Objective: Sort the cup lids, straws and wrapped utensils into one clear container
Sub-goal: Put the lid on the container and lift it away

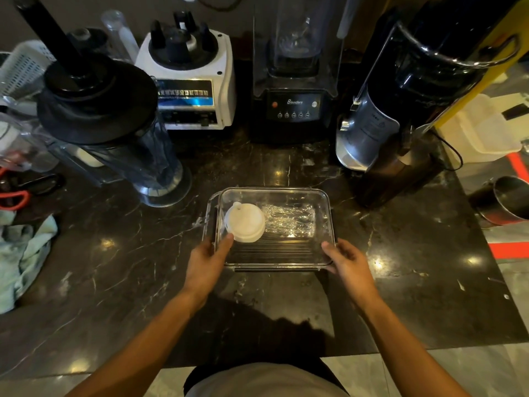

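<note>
Two hands: left hand (206, 260) and right hand (347, 260) at the near corners of the clear container (323, 253); left thumb over the near-left rim, fingers hidden below; right fingers curled round the near-right corner.
Surface: dark marble counter (120, 253) with pale veins; grey tiled floor nearest of all.
Container: one, between the grips, long axis left to right.
Lid: one white cup lid (245, 222) inside, just beyond the left thumb, tab toward far left.
Utensils: one clear-wrapped bundle (290, 222), beyond the right grip, lying left to right.
Straws: dark lines across the container's near part, too unclear to count.
Left of the grip: pale cloth (23, 253).
Beyond: blender jug (120, 133), white blender base (189, 81), black blender (294, 81), black and steel machine (400, 110).
</note>
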A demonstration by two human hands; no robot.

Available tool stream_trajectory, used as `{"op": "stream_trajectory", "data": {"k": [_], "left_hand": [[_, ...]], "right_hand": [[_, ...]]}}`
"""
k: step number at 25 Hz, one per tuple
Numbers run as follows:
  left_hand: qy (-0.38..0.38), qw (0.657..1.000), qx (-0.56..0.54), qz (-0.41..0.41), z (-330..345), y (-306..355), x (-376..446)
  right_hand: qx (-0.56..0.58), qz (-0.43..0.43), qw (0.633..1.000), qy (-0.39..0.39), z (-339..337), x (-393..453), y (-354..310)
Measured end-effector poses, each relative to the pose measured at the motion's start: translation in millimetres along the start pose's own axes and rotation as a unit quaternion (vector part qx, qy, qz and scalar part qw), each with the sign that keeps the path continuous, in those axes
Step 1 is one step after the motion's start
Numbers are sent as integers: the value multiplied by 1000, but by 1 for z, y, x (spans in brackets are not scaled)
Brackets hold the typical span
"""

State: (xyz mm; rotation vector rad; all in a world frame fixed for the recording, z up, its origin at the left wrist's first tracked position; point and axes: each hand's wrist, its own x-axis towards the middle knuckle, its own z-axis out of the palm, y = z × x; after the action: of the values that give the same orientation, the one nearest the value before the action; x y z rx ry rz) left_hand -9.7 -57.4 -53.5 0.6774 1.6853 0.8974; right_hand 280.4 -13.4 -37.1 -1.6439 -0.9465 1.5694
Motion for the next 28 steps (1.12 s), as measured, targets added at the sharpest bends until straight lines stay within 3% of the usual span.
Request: {"op": "stream_trajectory", "data": {"k": [9,19,28], "left_hand": [[-31,996,20,80,-9,45,-12],[-101,968,-15,231,-25,140,-39],[-66,951,-79,292,-29,234,-94]], "right_hand": [[63,-51,995,58,26,-10,-30],[43,-196,964,173,27,-63,-108],[-13,-315,928,200,8,-120,-218]]}}
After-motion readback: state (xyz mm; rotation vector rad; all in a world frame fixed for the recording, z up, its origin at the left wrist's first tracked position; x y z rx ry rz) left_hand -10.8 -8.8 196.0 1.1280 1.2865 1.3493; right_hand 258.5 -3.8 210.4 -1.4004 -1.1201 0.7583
